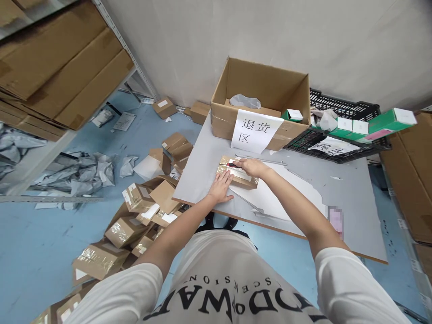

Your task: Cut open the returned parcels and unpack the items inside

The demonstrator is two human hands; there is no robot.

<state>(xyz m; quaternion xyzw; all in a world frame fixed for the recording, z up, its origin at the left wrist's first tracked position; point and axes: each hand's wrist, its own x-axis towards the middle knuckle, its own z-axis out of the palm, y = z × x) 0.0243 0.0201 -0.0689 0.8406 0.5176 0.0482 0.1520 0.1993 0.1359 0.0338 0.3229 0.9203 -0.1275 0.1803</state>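
Small parcel (238,175), centre of frame: brown cardboard, wrapped in glossy clear tape that catches the light. Table (344,198): smooth matt grey top, raw wood-coloured edge along its near side. Large open box (266,90), upper centre: matt corrugated cardboard, white paper sign (254,130) taped to its front. Crate (340,112), upper right: black plastic lattice. Floor (37,252), lower left: smooth blue, slight sheen. Mailer bags (81,173), left: crumpled grey plastic film.

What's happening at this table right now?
A person stands at a grey table with a small taped cardboard parcel lying flat on it. The left hand presses down on the parcel's near edge, while the right hand holds a red-and-black tool against its top. Behind it sits an open cardboard box with a paper sign. More parcels lie heaped on the floor.
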